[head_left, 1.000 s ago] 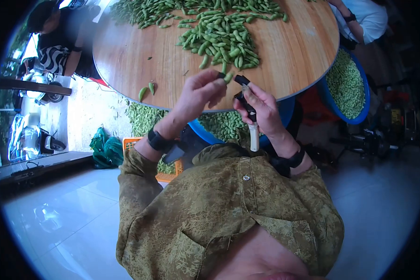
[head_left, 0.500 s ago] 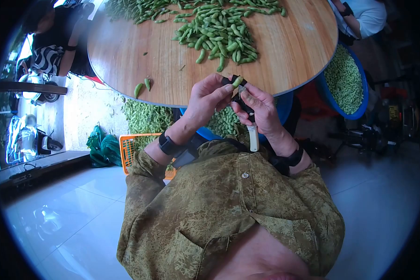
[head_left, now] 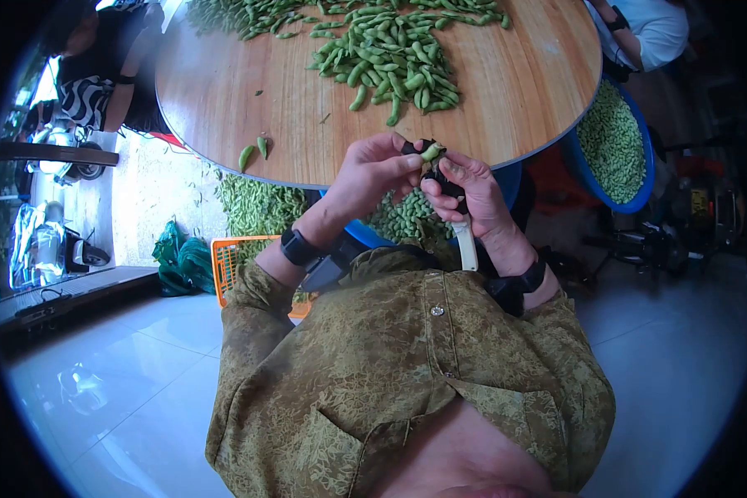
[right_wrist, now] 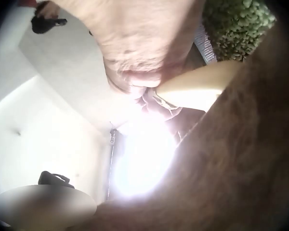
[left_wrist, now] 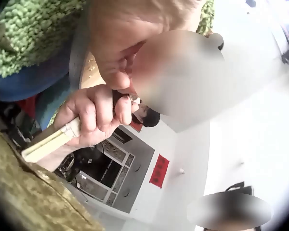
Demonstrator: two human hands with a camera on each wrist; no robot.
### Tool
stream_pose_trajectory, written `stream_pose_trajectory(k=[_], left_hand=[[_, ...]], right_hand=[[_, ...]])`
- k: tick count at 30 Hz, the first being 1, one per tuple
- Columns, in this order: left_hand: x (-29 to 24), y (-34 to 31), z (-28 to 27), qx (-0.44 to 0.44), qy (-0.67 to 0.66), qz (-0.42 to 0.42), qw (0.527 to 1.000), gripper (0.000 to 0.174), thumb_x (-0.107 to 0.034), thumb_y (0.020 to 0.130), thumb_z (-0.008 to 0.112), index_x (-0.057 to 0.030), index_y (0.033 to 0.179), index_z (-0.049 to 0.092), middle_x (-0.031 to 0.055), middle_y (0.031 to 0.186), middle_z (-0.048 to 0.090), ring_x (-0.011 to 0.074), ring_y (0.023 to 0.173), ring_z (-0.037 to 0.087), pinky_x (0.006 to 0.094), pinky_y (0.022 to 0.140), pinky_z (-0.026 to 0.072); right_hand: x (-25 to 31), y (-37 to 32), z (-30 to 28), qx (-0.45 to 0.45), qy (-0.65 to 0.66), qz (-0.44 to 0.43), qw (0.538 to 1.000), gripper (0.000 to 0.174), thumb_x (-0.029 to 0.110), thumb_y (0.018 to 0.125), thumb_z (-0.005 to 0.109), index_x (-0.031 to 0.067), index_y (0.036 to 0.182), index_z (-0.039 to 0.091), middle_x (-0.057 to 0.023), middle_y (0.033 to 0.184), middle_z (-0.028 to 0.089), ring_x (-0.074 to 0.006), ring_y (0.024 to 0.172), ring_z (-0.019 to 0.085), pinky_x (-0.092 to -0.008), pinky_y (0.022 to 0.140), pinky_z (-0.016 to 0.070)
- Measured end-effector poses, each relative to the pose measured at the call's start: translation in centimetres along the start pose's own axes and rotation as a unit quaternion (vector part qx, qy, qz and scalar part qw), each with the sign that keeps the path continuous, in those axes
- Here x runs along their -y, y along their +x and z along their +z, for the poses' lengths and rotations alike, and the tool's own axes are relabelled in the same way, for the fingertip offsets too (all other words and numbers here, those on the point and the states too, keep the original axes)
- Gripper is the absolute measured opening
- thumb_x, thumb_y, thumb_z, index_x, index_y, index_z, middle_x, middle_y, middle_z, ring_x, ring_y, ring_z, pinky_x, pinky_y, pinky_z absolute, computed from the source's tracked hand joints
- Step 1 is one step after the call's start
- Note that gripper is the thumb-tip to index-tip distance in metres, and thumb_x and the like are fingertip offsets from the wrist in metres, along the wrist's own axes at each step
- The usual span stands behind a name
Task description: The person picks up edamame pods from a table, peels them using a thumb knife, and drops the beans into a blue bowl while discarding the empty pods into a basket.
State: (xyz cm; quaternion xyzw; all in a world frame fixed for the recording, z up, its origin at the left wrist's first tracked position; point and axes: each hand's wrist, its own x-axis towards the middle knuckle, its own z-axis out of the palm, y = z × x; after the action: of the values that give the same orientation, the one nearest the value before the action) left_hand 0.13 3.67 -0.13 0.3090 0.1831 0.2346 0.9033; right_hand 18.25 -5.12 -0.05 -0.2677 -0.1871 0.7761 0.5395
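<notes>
In the head view, my left hand pinches a green soybean pod between thumb and fingers, over the table's front edge. Close against it, my right hand grips a tool with a cream handle, which juts out below the fist. Fingers and dark coverings hide the tool's working end. Dark coverings wrap some fingertips. Curled fingers of the right hand wrap the cream handle in the left wrist view. Past the hands, a pile of pods lies on the round wooden table.
Two loose pods lie at the table's left edge. Below the hands stands a blue tub with shelled beans. Another blue tub of beans stands at right, an orange basket at left. Other people sit at both sides.
My left hand has brought the pod rightward and up against the right hand's fingers. The cream handle now slants further right. The head view has shifted slightly.
</notes>
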Motion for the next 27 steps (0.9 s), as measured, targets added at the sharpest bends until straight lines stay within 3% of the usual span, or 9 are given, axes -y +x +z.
stream_pose_trajectory(k=[2,4,6,7,9,13,18,21,27], left_hand=[[-0.3,-0.2,0.7,-0.062,0.266,0.084,0.958,0.011,-0.004,0.089,0.063,-0.0004,0.097,0.057,0.0075,0.077,0.063,0.0123,0.059,0.057,0.023,0.047,0.0432],[-0.4,-0.3,1.4,-0.05,0.261,0.133,0.955,0.018,-0.003,0.084,0.069,-0.0003,0.098,0.057,0.0081,0.08,0.064,0.0115,0.062,0.059,0.0271,0.051,0.0464],[-1.3,-1.0,2.1,-0.112,0.609,0.136,0.773,0.021,-0.007,0.082,0.071,-0.0003,0.097,0.057,0.0105,0.08,0.064,0.0147,0.067,0.064,0.0313,0.056,0.0495],[-1.2,-1.1,2.1,-0.112,0.609,0.136,0.773,0.021,-0.007,0.082,0.071,-0.0003,0.097,0.057,0.0105,0.08,0.064,0.0147,0.067,0.064,0.0313,0.056,0.0495],[-0.7,-1.1,2.3,-0.073,0.737,0.319,0.591,0.021,-0.008,0.08,0.072,0.0003,0.094,0.058,0.0146,0.079,0.064,0.0199,0.068,0.067,0.0316,0.057,0.0503],[-0.3,-0.9,2.0,-0.055,0.696,0.327,0.637,0.022,-0.01,0.08,0.073,0.0007,0.093,0.06,0.0176,0.079,0.065,0.0263,0.068,0.067,0.0333,0.056,0.0503],[-0.1,-1.0,2.4,-0.085,0.413,0.112,0.9,0.022,-0.013,0.088,0.068,0.0004,0.104,0.062,0.0038,0.072,0.064,0.0112,0.061,0.062,0.0254,0.049,0.0462],[-0.1,-0.8,2.3,-0.065,0.293,0.054,0.952,0.019,-0.014,0.093,0.062,0.0005,0.105,0.062,-0.0003,0.07,0.061,0.0054,0.06,0.058,0.0204,0.048,0.0431],[0.7,-0.5,2.3,-0.072,0.265,0.075,0.959,0.018,-0.016,0.095,0.059,0.001,0.101,0.061,0.0009,0.069,0.06,0.0055,0.057,0.056,0.02,0.046,0.0417]], right_hand=[[-0.1,-0.2,0.1,-0.022,0.005,0.0,1.0,0.027,0.021,0.097,0.052,0.0041,0.118,0.058,-0.0089,0.08,0.061,-0.006,0.053,0.046,-0.0163,0.039,0.0365],[-0.3,-0.2,0.0,-0.025,0.013,0.01,1.0,0.025,0.021,0.097,0.053,0.0042,0.116,0.058,-0.009,0.08,0.061,-0.006,0.052,0.046,-0.0162,0.039,0.0363],[-0.3,-0.1,0.0,-0.024,0.019,0.02,0.999,0.024,0.021,0.097,0.053,0.0043,0.113,0.059,-0.0091,0.08,0.061,-0.006,0.052,0.046,-0.0161,0.039,0.0361],[-0.3,-0.1,0.0,-0.021,0.024,0.021,0.999,0.023,0.021,0.097,0.053,0.0043,0.112,0.059,-0.0092,0.079,0.061,-0.006,0.052,0.046,-0.0159,0.039,0.0361],[-0.4,-0.3,0.0,-0.019,0.031,0.024,0.999,0.023,0.021,0.097,0.053,0.0043,0.111,0.059,-0.0093,0.079,0.061,-0.006,0.052,0.046,-0.0158,0.038,0.0361],[-0.6,-0.8,-0.3,-0.019,0.03,0.017,0.999,0.023,0.021,0.097,0.054,0.0045,0.113,0.059,-0.0094,0.079,0.061,-0.006,0.051,0.046,-0.0159,0.038,0.0364],[-0.5,-1.4,-0.3,-0.025,0.0,-0.007,1.0,0.024,0.02,0.097,0.054,0.0045,0.114,0.059,-0.0097,0.079,0.061,-0.0064,0.05,0.046,-0.0162,0.039,0.0367],[-0.3,-1.8,-0.1,-0.017,-0.016,-0.029,0.999,0.024,0.02,0.097,0.054,0.0038,0.114,0.059,-0.0099,0.079,0.062,-0.0067,0.051,0.047,-0.0165,0.039,0.0372],[-0.9,-2.1,-0.5,-0.001,-0.047,-0.066,0.997,0.025,0.02,0.096,0.055,0.0027,0.114,0.059,-0.0109,0.08,0.062,-0.0069,0.05,0.046,-0.017,0.04,0.0379]])
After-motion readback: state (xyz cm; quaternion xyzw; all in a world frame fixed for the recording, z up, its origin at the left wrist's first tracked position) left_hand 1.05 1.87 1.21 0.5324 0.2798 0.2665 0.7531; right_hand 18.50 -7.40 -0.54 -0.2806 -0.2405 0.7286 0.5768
